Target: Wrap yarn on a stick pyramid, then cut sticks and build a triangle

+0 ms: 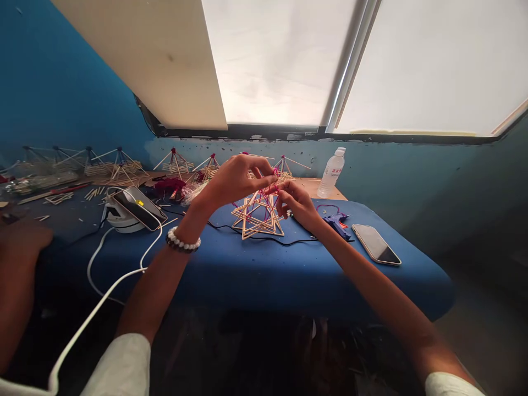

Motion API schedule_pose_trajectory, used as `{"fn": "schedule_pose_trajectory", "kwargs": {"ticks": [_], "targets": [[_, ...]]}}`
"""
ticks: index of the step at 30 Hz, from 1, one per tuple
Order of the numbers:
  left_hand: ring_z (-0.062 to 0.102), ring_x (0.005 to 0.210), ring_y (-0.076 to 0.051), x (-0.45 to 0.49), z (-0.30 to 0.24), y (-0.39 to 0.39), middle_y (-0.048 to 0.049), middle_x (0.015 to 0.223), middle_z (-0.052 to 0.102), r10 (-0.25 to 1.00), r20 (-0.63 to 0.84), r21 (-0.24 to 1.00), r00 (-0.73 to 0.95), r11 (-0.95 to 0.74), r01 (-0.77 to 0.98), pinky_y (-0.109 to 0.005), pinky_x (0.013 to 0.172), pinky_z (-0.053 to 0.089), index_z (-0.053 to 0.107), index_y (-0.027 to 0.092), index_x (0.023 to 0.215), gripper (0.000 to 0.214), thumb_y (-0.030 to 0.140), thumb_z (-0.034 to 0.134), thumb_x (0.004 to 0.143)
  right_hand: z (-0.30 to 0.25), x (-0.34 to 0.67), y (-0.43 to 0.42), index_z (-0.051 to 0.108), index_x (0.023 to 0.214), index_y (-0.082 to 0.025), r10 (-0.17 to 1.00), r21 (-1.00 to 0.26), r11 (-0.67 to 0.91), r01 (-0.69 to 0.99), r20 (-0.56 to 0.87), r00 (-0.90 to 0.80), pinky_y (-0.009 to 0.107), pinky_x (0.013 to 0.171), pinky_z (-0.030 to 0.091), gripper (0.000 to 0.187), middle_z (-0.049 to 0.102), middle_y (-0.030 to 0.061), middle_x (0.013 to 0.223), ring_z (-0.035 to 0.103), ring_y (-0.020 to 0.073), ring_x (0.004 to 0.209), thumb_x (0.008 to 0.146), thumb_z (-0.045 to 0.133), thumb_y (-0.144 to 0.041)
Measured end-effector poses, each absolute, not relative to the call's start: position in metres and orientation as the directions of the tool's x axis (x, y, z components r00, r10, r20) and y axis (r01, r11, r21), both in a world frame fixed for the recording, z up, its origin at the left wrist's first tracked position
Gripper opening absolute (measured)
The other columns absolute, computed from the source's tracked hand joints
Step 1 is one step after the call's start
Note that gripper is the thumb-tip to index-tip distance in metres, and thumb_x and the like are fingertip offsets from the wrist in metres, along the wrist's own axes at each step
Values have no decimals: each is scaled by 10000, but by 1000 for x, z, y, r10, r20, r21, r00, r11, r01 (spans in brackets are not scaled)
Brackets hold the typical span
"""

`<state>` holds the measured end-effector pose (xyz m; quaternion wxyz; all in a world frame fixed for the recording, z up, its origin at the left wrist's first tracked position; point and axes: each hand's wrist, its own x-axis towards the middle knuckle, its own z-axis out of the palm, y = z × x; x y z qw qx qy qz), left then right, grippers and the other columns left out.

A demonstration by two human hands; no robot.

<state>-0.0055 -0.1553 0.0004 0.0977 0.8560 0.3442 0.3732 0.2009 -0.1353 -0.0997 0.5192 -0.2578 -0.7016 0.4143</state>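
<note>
A star-shaped frame of thin wooden sticks (246, 224) rests on the blue table, with magenta yarn (275, 190) rising from it in several strands. Above the frame, my left hand (236, 179) pinches the yarn between thumb and fingers. My right hand (297, 202) faces it from just right and slightly lower, its fingers also closed on the yarn. The two hands' fingertips nearly meet, so the exact grip on each strand is partly hidden. A beaded bracelet (181, 242) circles my left wrist.
Similar stick frames (175, 162) line the wall. A water bottle (332, 173), a blue glue gun (337, 223) and a phone (376, 244) lie to the right. Left are another phone (142, 208), a white cable (99, 305), loose sticks (95, 192) and another person's arm (16, 286).
</note>
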Motion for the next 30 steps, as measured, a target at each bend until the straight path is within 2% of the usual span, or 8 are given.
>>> {"fn": "schedule_pose_trajectory", "kwargs": {"ticks": [4,10,15,18,21,23,25,30], "targets": [[666,775,-173,5,16,-129,-64,831,765,681,507,425,529,-731,533,-324,690,474,815,185,887,230,403,744,863,-95,201,-130,425,930,-254,804,-874,445,-193,485,-343,222,448,468,412,760,31,1071,611,78,560,943,652,-597],[652,755,-151,16,11,-85,-71,882,776,664,560,507,495,-748,429,-308,681,490,814,165,910,259,413,767,853,-89,199,-103,529,960,-240,780,-870,420,-258,492,-387,214,439,464,422,680,-54,767,597,81,531,877,760,-584],[659,756,-137,7,-11,-71,-70,861,779,672,650,580,355,-740,340,-278,675,500,813,190,909,353,515,679,938,-74,197,-95,632,980,-206,774,-851,503,-154,522,-359,232,465,489,412,726,1,795,652,98,573,838,800,-555],[659,700,-119,-6,-32,-64,-87,886,785,708,687,649,164,-699,300,-256,631,500,789,185,913,456,567,558,1004,-65,196,-92,653,979,-205,769,-833,544,-94,541,-340,239,483,499,392,757,22,831,653,95,578,853,775,-555],[638,639,-111,-18,-50,-55,-73,802,759,759,651,724,22,-629,284,-247,590,487,751,192,851,431,547,559,1002,-58,195,-87,661,965,-207,741,-798,599,-66,583,-332,243,457,471,369,757,16,810,622,84,529,867,755,-550],[665,692,-125,-23,-55,-48,-74,828,765,776,627,736,71,-620,271,-254,622,506,750,192,854,402,546,601,974,-55,194,-83,669,966,-204,718,-772,632,-62,614,-329,247,441,453,354,741,7,773,597,78,497,882,741,-541],[706,822,-153,-25,-56,-40,-83,924,786,766,607,713,211,-642,282,-273,717,537,776,191,924,400,562,629,951,-53,194,-79,679,974,-204,698,-752,657,-55,634,-332,247,438,450,347,721,-5,743,575,71,479,901,724,-540],[703,1055,-214,-23,-65,-15,-104,1098,782,744,446,705,498,-635,316,-338,928,535,774,169,1135,432,518,565,988,-57,197,-69,708,952,-194,679,-726,687,-30,656,-330,232,442,455,378,664,-27,670,553,59,467,916,716,-570]]}}
